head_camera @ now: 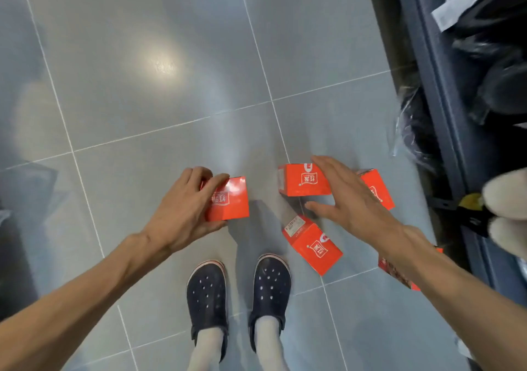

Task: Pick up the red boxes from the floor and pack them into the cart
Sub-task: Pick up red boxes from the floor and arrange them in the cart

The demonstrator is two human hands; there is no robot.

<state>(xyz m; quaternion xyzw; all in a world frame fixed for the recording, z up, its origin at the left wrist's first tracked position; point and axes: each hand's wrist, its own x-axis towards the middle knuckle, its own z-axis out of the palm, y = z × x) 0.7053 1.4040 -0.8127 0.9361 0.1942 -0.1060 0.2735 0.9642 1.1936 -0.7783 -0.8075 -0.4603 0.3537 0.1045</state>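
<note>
Right forearm (445,279) over half-hidden red box (399,273)

stockroom: tiled floor (171,56), shelving (445,91)

Left hand (182,211) gripping one red box (231,199); right hand (346,196) spread over another box (302,181).

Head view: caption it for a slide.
Left hand grips one red box; open right hand reaches for another box on the tiled floor.
</note>
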